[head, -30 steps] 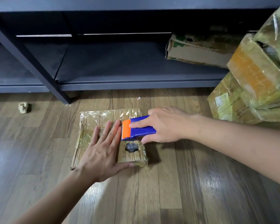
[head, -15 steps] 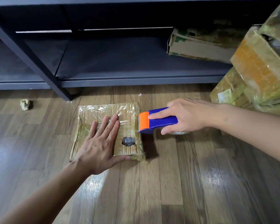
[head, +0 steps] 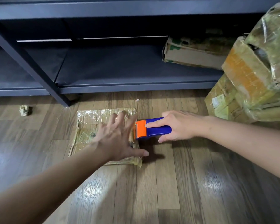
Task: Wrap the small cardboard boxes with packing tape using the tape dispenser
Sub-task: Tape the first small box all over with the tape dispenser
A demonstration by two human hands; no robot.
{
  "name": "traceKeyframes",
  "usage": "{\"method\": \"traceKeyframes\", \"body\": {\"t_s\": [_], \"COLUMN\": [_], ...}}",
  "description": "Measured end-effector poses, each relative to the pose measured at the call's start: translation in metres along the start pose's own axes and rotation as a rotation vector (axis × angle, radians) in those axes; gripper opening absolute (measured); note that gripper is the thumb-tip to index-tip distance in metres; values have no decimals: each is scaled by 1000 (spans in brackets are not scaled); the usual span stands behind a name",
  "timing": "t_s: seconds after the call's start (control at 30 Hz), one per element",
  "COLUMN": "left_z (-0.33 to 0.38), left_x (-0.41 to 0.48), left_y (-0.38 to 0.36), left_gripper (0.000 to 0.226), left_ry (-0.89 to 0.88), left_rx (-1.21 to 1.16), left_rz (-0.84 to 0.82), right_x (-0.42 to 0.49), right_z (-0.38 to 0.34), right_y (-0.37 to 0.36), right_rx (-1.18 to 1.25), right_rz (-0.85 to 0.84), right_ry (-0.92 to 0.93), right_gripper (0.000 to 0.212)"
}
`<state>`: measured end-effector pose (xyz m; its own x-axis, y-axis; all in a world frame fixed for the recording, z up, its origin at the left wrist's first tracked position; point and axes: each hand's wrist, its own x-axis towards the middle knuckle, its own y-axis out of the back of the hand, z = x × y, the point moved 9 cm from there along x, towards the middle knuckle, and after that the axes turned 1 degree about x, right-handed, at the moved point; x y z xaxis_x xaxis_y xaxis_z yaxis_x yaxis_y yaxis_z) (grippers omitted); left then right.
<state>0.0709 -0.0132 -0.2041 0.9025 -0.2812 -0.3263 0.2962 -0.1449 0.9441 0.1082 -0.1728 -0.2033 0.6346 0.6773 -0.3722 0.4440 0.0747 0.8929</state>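
Beside the box (head: 94, 125), right grip (head: 176, 126) clasps dispenser (head: 153, 128).

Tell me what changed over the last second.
The right hand drew the tape dispenser off the flat cardboard box to its right edge. The left hand shifted right, fingers spread. The dispenser stayed gripped; the box stayed on the floor.
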Motion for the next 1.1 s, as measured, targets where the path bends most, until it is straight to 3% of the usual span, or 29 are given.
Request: {"method": "traceKeyframes", "body": {"t_s": [0.1, 0.3, 0.47, 0.6, 0.73, 0.93, 1.1], "left_z": [16, 15, 18, 7, -9, -36, -54], "left_x": [28, 47, 51, 50, 34, 1, -21], "left_y": [11, -10, -9, -9, 36, 90, 93], "left_gripper": [134, 116, 95, 97, 94, 77, 80], "left_ry": [-50, 61, 57, 72, 73, 55, -10], "left_rx": [92, 244, 151, 67, 18, -402, -815], "left_rz": [-22, -225, -154, -135, -34, 96, 66], "right_x": [-1, -1, -1, -2, -6, -29, -32], "right_z": [2, 1, 1, -4, -15, -45, -85], "right_y": [-3, -3, -2, 11, 45, 118, 153], "right_rx": [15, 1, 8, 49, 132, 138, 45], "right_rz": [15, 11, 39, 72, 207, 317, 301], "right_ry": [-17, -11, -1, 12, 11, 9, 33], "right_gripper": [70, 70, 70, 65, 59, 54, 50]}}
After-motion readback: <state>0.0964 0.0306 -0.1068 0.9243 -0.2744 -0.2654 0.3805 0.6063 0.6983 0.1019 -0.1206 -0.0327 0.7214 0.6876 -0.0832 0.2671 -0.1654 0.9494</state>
